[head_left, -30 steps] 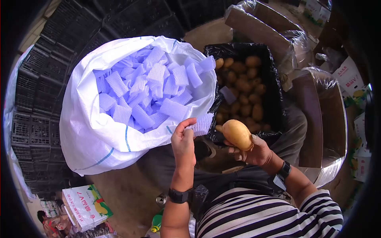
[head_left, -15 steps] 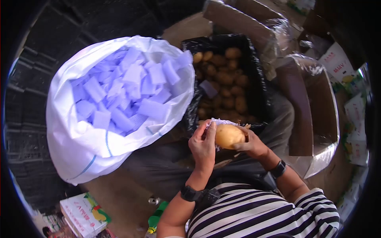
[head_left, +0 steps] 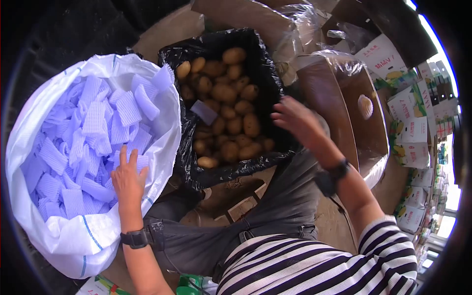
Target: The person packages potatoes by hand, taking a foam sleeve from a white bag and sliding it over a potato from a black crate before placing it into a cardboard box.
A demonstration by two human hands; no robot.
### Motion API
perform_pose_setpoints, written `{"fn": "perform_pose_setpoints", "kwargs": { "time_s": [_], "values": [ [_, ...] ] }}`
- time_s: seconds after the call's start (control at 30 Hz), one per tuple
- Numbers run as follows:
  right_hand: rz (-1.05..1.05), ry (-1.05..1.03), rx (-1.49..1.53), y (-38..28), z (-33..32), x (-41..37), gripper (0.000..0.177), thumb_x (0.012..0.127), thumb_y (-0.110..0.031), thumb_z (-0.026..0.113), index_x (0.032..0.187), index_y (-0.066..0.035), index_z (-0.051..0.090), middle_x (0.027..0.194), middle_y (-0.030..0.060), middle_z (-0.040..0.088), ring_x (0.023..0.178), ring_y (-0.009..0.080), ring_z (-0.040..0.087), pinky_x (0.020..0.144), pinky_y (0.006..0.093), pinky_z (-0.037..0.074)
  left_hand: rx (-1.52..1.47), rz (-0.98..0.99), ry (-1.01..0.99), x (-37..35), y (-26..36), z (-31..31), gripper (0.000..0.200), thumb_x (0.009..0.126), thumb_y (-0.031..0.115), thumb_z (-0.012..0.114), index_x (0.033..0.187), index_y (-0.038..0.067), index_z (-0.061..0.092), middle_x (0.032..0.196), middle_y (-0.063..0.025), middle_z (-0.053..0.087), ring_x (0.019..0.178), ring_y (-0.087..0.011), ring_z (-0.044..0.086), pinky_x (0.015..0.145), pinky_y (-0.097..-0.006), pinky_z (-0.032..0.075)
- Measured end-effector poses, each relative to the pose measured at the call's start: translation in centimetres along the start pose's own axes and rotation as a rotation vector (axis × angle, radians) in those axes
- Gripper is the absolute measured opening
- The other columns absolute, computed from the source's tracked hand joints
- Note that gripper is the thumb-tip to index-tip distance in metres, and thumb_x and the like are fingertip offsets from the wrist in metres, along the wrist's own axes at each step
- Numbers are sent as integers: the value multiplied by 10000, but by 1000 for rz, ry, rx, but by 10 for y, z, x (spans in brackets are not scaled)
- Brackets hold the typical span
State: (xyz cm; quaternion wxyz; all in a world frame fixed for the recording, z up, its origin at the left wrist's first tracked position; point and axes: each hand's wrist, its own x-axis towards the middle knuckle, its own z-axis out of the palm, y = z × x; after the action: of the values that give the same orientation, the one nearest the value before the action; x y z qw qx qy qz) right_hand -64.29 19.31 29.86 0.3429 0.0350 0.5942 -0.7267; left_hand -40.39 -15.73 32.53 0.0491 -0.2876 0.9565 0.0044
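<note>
My left hand (head_left: pixel 129 177) is over the white sack (head_left: pixel 88 250), its fingers apart and touching the purple foam net sleeves (head_left: pixel 93 120) inside. Nothing is clearly gripped by it. Past the right edge of the black-lined crate (head_left: pixel 268 69), my right hand (head_left: pixel 297 120) is raised with its fingers stretched out and nothing visible in it. Many potatoes (head_left: pixel 223 92) fill the crate, and one loose purple sleeve (head_left: pixel 203 112) lies on them. A potato in a net sleeve (head_left: pixel 365 106) is inside the open cardboard box (head_left: pixel 322 83) on the right.
Printed white cartons (head_left: pixel 413 105) are stacked along the right side. Cardboard flaps and clear plastic wrap (head_left: pixel 297 24) stand behind the crate. A green bottle (head_left: pixel 189 284) is at the bottom edge, near a printed carton (head_left: pixel 101 286).
The hands have parted. The potato that was between them is gone from them; my left hand has moved to the sack, my right toward the box, where a sleeved potato now shows. The view has shifted.
</note>
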Motion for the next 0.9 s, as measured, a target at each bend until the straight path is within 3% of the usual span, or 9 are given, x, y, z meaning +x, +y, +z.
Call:
{"fn": "perform_pose_setpoints", "kwargs": {
  "time_s": [0.1,0.17,0.4,0.47,0.6,0.67,0.8,0.87,0.9],
  "values": [
    [286,-6,-674,52,45,69,740,761,-367,677,1323,-24,339,1203,141,495,1086,248,501,895,346,442,-69,40,-94,2,-16,15,464,691,152,701,1120,95,532,1197,-96,488,980,-298,528,802,-422,423],
    [217,140,-1120,167,-16,138,831,695,-409,728,1320,-20,342,1224,118,471,1079,256,501,886,333,441,-109,54,-77,1,-18,16,459,672,127,710,1095,83,535,1167,-105,498,976,-303,526,799,-416,430],
    [312,-102,-1172,137,-6,152,809,703,-395,727,1313,-27,346,1244,95,448,1074,229,506,873,338,446,-526,-23,128,-4,-6,-11,348,629,20,687,906,24,477,993,-126,501,918,-320,512,785,-410,414],
    [530,-185,-611,90,44,104,760,713,-382,721,1289,-39,364,1174,81,498,1017,195,536,833,325,464,-623,-56,199,-13,5,-28,335,620,-1,669,883,20,462,960,-132,493,900,-318,507,781,-404,408],
    [496,-560,-250,45,86,33,714,724,-368,716,1265,-45,378,1109,59,526,957,159,549,782,307,478,-636,60,549,-25,17,-38,331,610,-9,654,894,14,486,919,-132,493,882,-298,502,757,-376,412],
    [522,-685,71,37,95,-7,696,730,-383,704,1251,-45,389,1073,55,537,914,148,551,731,282,477,-952,-54,447,-37,37,-46,375,663,45,714,988,5,531,991,-116,503,914,-249,516,760,-345,439],
    [446,-724,282,48,103,-65,736,719,-433,690,1270,-54,383,1081,93,528,907,195,560,744,298,468,-1172,-84,369,-63,61,-46,446,716,62,732,1118,3,548,1113,-94,474,984,-183,517,799,-291,474],
    [418,-715,392,47,106,-84,744,721,-429,689,1284,-59,373,1094,108,523,918,210,558,757,311,464,-1436,-89,403,-72,70,-33,430,729,60,714,1119,-13,546,1180,-114,485,1054,-214,521,830,-322,476],
    [399,-749,406,43,109,-92,748,721,-427,689,1295,-70,368,1110,118,516,942,214,549,768,319,461,-1321,-95,419,-77,76,-37,394,737,64,696,1098,-16,559,1177,-129,507,1053,-229,537,826,-326,481]
  ]
}}
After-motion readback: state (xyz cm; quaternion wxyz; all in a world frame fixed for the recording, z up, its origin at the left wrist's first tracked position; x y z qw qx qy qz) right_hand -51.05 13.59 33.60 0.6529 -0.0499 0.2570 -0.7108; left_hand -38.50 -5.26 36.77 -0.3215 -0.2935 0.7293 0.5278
